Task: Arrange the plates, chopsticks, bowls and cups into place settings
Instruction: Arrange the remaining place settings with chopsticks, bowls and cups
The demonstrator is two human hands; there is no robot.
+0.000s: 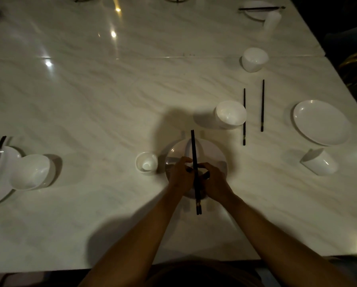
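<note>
Both hands meet over the white plate [210, 151] right in front of the person. The left hand [180, 176] and the right hand [213, 181] each have curled fingers pinching a pair of black chopsticks [194, 160] from either side. The two sticks lie side by side, pressed together, and their long way points straight away from the person — far tips over the top rim of the plate, near ends sticking out past the bottom rim. A small cup [147, 162] sits just left of the plate. The next setting looks unfinished: two loose chopsticks [262, 105] lie apart from each other off to the right, also pointing away, beside a bowl [230, 114]. Another plate [321, 122] and a tipped cup [319, 161] are farther right — so the right hand is the nearer one for those.
</note>
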